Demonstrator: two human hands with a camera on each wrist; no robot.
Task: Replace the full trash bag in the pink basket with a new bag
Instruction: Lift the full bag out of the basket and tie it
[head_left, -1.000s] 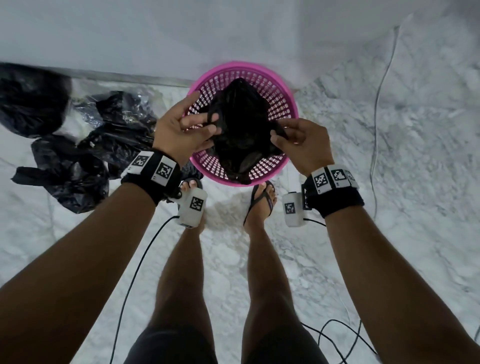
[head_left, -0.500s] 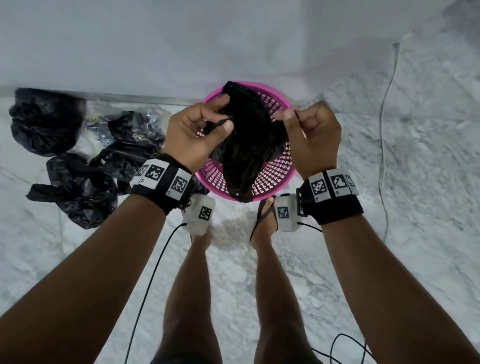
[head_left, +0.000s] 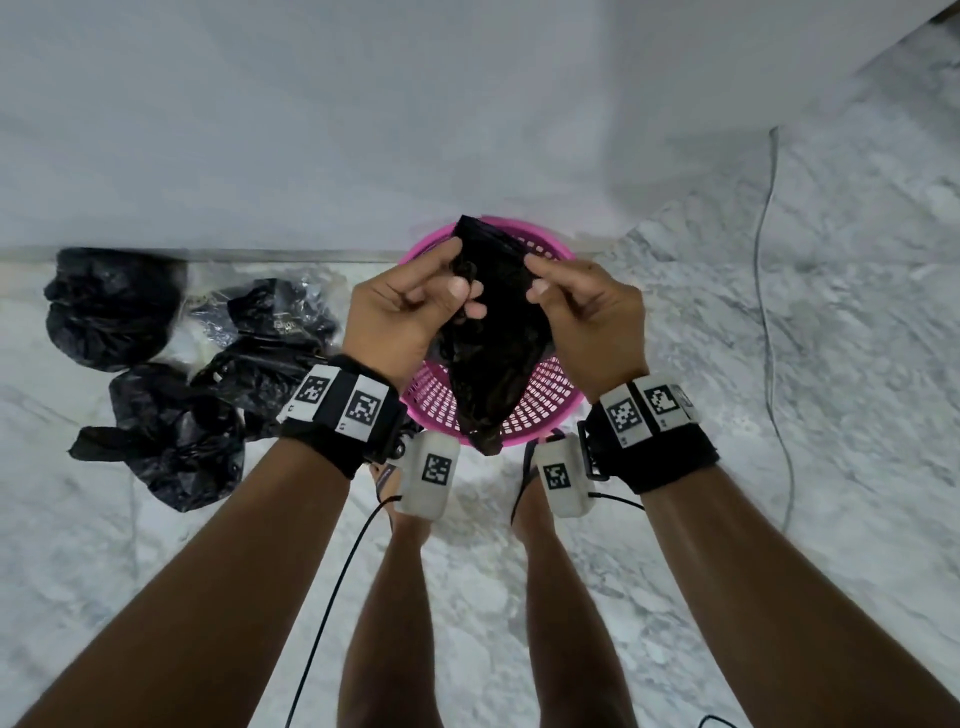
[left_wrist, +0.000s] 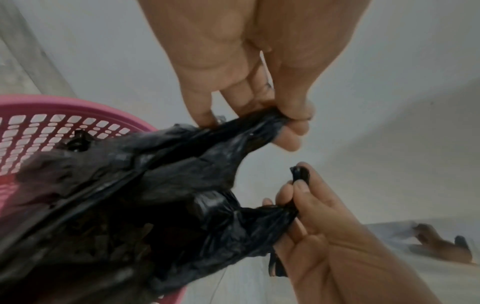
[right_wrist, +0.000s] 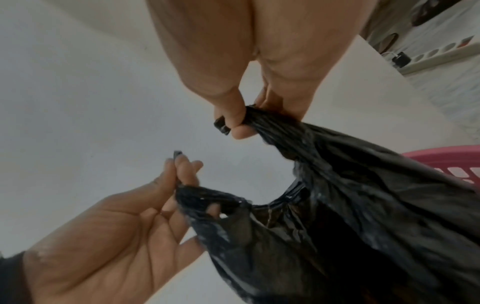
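A pink lattice basket (head_left: 543, 402) stands on the marble floor against the white wall. Above it hangs a black trash bag (head_left: 493, 358), held up by both hands. My left hand (head_left: 441, 296) pinches one bunched handle of the bag (left_wrist: 270, 119). My right hand (head_left: 550, 286) pinches the other handle (right_wrist: 249, 119). The bag's mouth gapes between the two handles, and something dark and brownish shows inside (left_wrist: 124, 232). Its bottom tip hangs over the basket's near rim. The inside of the basket (left_wrist: 39, 131) is mostly hidden behind the bag.
Several black bags lie on the floor to the left: one round and tied (head_left: 111, 306), a crumpled one (head_left: 171, 441), another (head_left: 270, 332) nearer the basket. A thin cable (head_left: 771, 322) runs down the floor at right. My sandalled feet stand just behind the basket.
Both hands have risen with the bag, lifting it out of the basket, and now pinch its two handles close together instead of holding its sides.
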